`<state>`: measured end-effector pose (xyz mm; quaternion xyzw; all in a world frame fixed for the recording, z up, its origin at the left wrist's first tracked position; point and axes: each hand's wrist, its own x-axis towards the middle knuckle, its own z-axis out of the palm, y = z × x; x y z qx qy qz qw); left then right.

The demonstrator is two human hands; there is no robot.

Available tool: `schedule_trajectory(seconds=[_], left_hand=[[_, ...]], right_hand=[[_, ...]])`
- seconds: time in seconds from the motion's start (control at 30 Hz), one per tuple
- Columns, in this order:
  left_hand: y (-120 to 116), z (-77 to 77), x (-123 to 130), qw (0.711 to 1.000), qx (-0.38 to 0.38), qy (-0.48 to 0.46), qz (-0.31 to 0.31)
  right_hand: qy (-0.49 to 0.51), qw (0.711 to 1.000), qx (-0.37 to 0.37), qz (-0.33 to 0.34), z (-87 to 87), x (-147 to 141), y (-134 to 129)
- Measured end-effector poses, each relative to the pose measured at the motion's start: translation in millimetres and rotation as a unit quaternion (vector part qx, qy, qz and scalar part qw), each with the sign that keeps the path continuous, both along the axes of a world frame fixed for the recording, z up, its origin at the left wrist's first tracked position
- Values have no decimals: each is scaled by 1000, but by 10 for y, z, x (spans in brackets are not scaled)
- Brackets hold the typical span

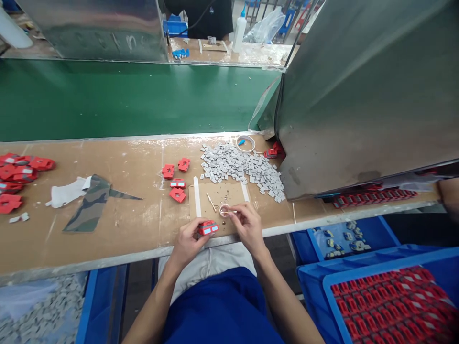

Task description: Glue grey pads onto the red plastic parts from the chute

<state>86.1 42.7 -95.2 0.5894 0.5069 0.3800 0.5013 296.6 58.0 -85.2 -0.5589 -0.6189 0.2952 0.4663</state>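
My left hand (187,241) grips a red toy vehicle part (208,228) with pale blue windows, close to the front edge of the bench. In my right hand (248,226) a thin pale stick (231,211) is pinched, its tip in or over a small round cup (224,210). A second pale stick (211,202) lies on the cardboard (234,195) just behind. Several red parts (177,183) lie beyond my left hand. Behind my hands spreads a heap of small grey flat pieces (240,165).
A tape roll (245,143) lies behind the grey heap. Camouflage cloth (89,205) and more red parts (21,173) are at left. A metal panel (358,105) overhangs the right side. Blue crates (330,296) flank the bench below. Across the green belt (136,100) stands a person (204,19).
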Motion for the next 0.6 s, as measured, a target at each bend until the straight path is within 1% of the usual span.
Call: schedule_trajectory(seconds=[0.07, 0.1, 0.2, 0.23, 0.27, 0.33, 0.4, 0.43, 0.5, 0.6], left_hand=[[-3, -27, -9, 1000, -6, -8, -2], [-4, -41, -12, 1000, -8, -11, -2], [2, -73, -16, 1000, -12, -24, 1], [6, -81, -16, 999, -13, -29, 3], [10, -87, -16, 999, -14, -33, 4], [15, -98, -15, 999, -20, -41, 2], [14, -107, -16, 998, -29, -52, 0], [11, -110, -17, 998, -33, -59, 0], [6, -111, -19, 996, -39, -75, 4], [7, -102, -22, 993, -55, -104, 7]], right_hand=[[-19, 1000, -7, 14, -37, 77, 32], [-37, 999, -1, 1, -47, 154, 74], [-124, 988, 34, -84, -61, 486, 324], [-159, 982, 40, -95, -65, 601, 437], [-195, 976, 42, -85, -71, 702, 554], [-264, 963, 43, -25, -91, 839, 777], [-313, 948, 45, 36, -122, 883, 953], [-329, 941, 47, 56, -140, 880, 1020], [-348, 933, 50, 80, -181, 851, 1109], [-374, 920, 58, 100, -250, 818, 1157]])
